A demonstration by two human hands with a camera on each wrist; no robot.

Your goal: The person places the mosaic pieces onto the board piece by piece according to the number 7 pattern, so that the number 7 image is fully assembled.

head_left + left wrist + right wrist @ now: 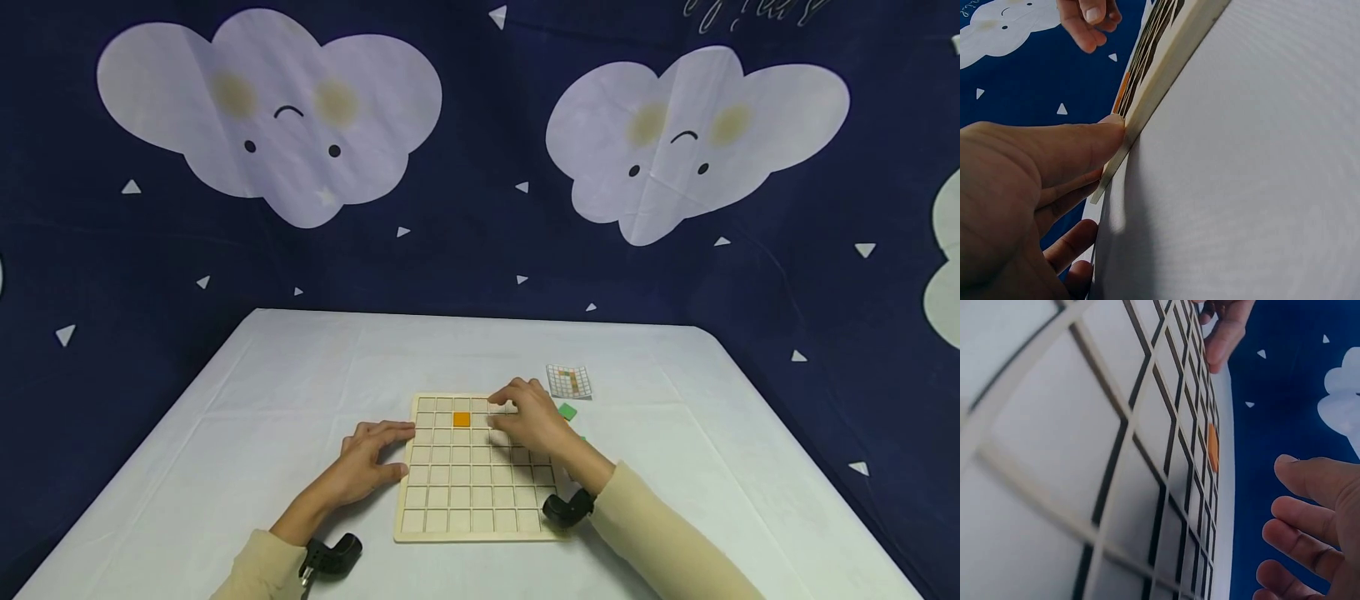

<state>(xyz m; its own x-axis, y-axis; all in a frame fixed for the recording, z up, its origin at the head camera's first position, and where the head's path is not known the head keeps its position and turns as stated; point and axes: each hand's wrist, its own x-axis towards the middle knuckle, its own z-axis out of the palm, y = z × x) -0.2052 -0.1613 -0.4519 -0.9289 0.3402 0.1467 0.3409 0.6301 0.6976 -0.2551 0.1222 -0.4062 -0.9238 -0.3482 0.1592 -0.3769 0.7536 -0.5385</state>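
A pale wooden grid board [460,497] lies flat on the table. One orange square tile [461,419] sits in a cell of its second row from the far side; the right wrist view also has this orange tile [1213,447]. My left hand [367,461] rests at the board's left edge, with thumb and fingers spread apart and touching it. In the left wrist view the thumb [1085,147] presses against the rim. Above the board's far right part hovers my right hand [531,419]. Its fingers [1300,525] are apart, with nothing visible between them.
A small printed card [570,382] with a coloured grid pattern lies beyond the board's far right corner. Nearer is a green tile [567,412], with more tile pieces partly hidden behind the right hand and forearm. A white cloth [300,375] covers the table.
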